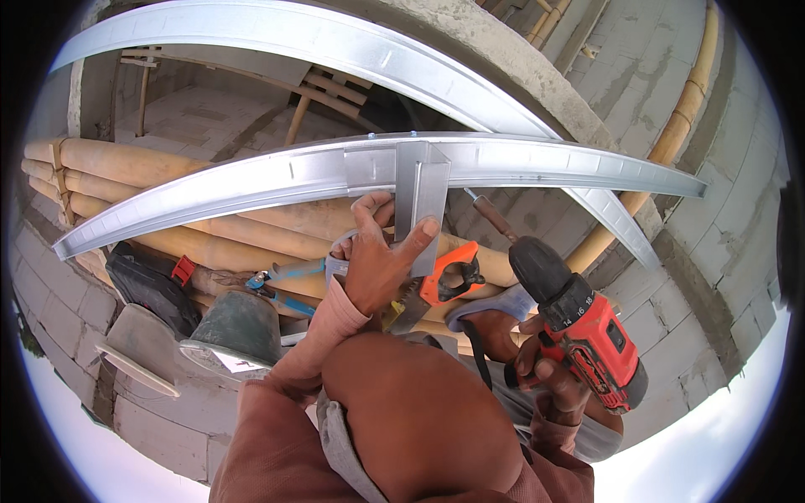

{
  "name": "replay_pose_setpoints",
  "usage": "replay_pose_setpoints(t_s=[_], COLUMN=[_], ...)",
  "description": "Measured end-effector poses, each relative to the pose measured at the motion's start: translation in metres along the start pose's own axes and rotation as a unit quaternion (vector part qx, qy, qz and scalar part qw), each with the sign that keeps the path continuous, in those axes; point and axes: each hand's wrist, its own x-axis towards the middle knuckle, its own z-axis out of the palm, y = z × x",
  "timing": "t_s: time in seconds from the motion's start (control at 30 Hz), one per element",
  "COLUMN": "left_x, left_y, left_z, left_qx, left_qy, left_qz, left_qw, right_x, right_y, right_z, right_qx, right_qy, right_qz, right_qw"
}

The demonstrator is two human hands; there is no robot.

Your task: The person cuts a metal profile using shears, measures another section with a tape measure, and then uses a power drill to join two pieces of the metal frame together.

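Note:
My left hand (376,261) is closed around a short galvanised metal channel piece (429,205), its thumb on the front face. The upper end of that piece lies against a long galvanised metal channel (277,178) that spans the view from left to right. In my right hand (555,377) is a red and black cordless drill (597,335), gripped by its handle. A long bit holder (495,216) points from its chuck up and left, with its tip just below the long channel, apart from it. The drill's handle is mostly hidden by my fingers.
Another long metal channel (335,35) crosses behind to the right. Bamboo poles (243,243) run beneath. An orange-handled handsaw (432,287), blue-handled snips (289,272), a dark bucket (231,327) and a black case (151,285) lie near my left arm. A concrete ledge (579,109) stands beyond.

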Motion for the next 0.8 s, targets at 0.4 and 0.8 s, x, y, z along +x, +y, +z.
replay_pose_setpoints(t_s=[0.4, 0.8], left_x=[-0.002, 0.001], left_y=[0.001, 0.016], left_z=[-0.006, -0.026], left_qx=[-0.065, 0.006], left_qy=[-0.001, -0.078], left_qz=[0.059, -0.002], left_qw=[0.996, 0.997], right_x=[0.023, 0.042], right_y=[-0.032, -0.016], right_z=[0.097, 0.169], right_qx=[-0.395, -0.412], right_qy=[-0.031, 0.086], right_qz=[-0.068, -0.058], right_qw=[0.916, 0.905])
